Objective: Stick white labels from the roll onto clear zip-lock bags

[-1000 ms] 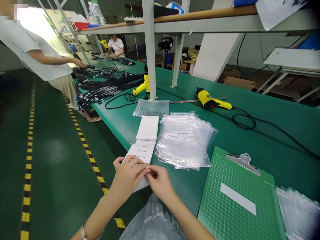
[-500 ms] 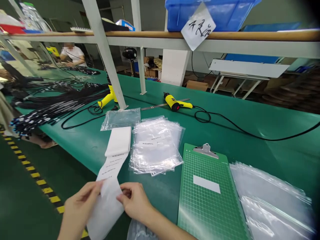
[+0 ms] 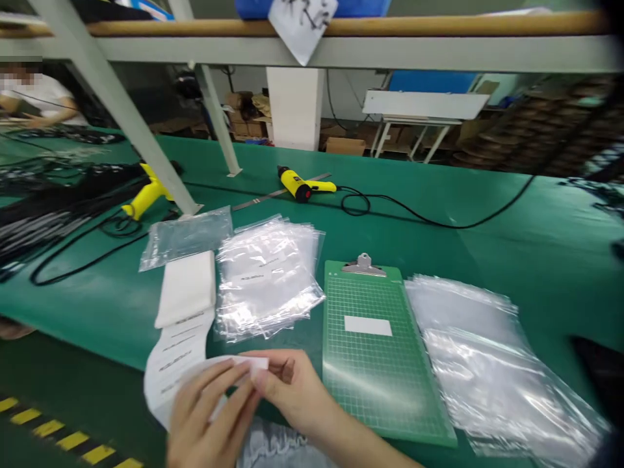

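A strip of printed white labels (image 3: 176,351) runs from a folded label stack (image 3: 186,286) toward me and curls up at its end. My left hand (image 3: 212,409) holds the curled part, its fingers bent over the strip. My right hand (image 3: 297,390) pinches at the strip's free edge with thumb and forefinger, close to the left fingertips. Whether a label has come loose from the backing is hidden by the fingers. Right of the stack lies a pile of clear zip bags (image 3: 268,279), the top ones bearing printed labels. A green clipboard (image 3: 375,390) carries one white label (image 3: 368,325).
More clear bags (image 3: 472,364) lie right of the clipboard. Behind are a yellow heat gun (image 3: 295,185) with its cord, a steel ruler (image 3: 260,200), and a second yellow tool (image 3: 149,195) by a shelf post (image 3: 121,123). Black cables lie left, near a seated person (image 3: 43,97).
My view has turned right and down. The strip, hanging flat between my hands before, is now curled up, and my left hand has moved over it beside my right fingertips.
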### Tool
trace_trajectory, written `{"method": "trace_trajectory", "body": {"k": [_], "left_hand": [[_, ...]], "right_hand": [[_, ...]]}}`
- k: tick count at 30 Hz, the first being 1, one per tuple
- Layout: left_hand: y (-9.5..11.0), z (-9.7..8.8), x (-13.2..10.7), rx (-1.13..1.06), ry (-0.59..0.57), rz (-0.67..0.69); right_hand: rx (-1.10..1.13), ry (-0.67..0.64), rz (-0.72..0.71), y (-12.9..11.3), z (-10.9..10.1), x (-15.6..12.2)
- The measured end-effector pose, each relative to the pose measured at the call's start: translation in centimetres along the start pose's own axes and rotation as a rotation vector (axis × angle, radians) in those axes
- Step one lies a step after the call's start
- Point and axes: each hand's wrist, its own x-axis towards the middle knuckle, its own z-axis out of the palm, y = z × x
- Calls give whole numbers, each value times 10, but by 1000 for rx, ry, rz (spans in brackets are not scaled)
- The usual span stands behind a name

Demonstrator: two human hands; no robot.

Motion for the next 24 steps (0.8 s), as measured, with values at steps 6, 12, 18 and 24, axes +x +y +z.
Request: {"method": "trace_trajectory", "body": {"k": [6, 12, 18, 24], "left_hand": [[50, 74, 48, -106, -106, -18], [114, 158, 103, -345, -539, 117], [227, 264, 108, -322, -703, 411], [233, 269, 119, -251, -758, 470]], "right_hand": [[-243, 518, -196, -39, -95, -54], [-728, 1134, -379, -74, -175, -167], [-1110, 1628, -290, -84, -206, -253], [-1038, 1698, -171, -75, -223, -299]]}}
